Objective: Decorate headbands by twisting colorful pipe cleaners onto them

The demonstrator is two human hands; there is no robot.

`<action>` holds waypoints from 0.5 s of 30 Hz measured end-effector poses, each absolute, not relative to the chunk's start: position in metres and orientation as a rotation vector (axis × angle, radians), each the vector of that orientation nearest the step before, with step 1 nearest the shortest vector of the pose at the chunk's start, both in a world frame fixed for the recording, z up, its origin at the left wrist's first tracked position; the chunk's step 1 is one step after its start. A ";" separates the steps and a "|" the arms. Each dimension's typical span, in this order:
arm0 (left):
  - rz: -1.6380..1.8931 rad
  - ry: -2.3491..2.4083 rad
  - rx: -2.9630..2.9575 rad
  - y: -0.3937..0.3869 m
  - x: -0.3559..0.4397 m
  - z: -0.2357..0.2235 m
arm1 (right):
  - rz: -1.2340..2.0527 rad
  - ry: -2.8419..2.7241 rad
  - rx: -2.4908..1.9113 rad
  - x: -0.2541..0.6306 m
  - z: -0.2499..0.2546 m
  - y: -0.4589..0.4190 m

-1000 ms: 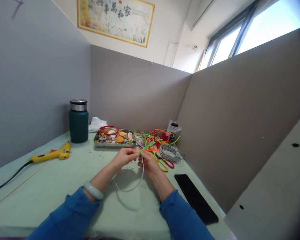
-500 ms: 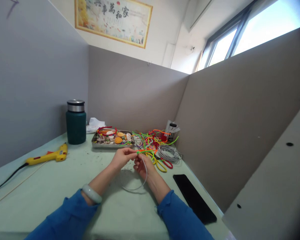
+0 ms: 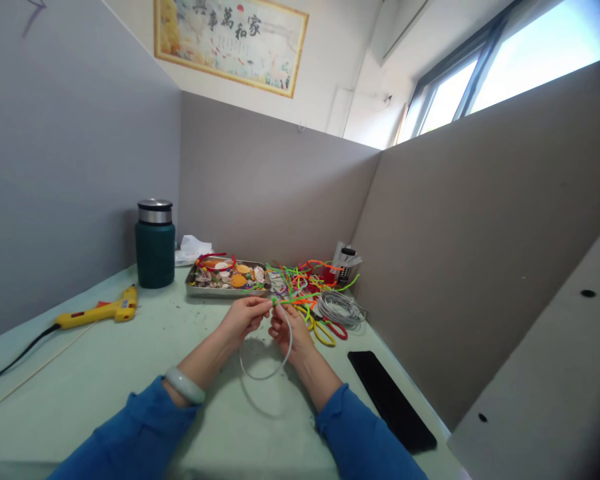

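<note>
A loop of pale grey wire [image 3: 266, 378] hangs between my two hands, its lower part free above the table. At the top of the loop, a bright green pipe cleaner [image 3: 274, 302] is bunched against the wire. My left hand [image 3: 245, 319] is closed, with thumb and index finger pinching at this green spot. Close beside it, my right hand [image 3: 291, 335] is also closed, its fingers curled at the green strand and the wire. Fingers partly hide the exact grip. A jade-like bangle [image 3: 185, 385] circles my left wrist.
Beyond my hands are a metal tray [image 3: 220, 292] of shells, tangled coloured pipe cleaners [image 3: 300, 277], a grey wire coil [image 3: 341, 309] and yellow-handled scissors [image 3: 325, 333]. To the left stand a teal bottle [image 3: 155, 253] and a yellow glue gun [image 3: 100, 313]. A black flat object [image 3: 390, 399] lies right.
Both hands stay close together at the top of the loop. The wire loop has tilted slightly and shifted left, and my left fingertips have moved a little. The view has shifted slightly.
</note>
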State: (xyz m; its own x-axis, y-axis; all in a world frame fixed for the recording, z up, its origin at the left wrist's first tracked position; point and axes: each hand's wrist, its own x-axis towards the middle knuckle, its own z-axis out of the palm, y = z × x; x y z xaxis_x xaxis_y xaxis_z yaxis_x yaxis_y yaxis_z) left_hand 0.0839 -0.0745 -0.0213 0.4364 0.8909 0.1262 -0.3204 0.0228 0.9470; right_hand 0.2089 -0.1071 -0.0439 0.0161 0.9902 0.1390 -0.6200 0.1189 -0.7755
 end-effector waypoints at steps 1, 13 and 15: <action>1.024 0.593 1.179 -0.074 0.084 -0.022 | 1.375 -0.789 -0.601 0.209 -0.044 -0.107; 0.885 0.485 1.051 -0.071 0.084 -0.024 | 1.270 -0.841 -0.630 0.209 -0.045 -0.106; 0.871 0.488 1.039 -0.070 0.084 -0.026 | 1.244 -0.846 -0.644 0.210 -0.045 -0.106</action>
State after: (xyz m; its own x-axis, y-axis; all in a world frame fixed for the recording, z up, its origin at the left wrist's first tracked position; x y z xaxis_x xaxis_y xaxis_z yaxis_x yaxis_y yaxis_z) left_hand 0.0841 -0.0701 -0.0257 0.5820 0.8120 0.0440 -0.3869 0.2289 0.8933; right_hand 0.2095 -0.1059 -0.0451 0.0998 0.9753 0.1971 -0.5417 0.2194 -0.8114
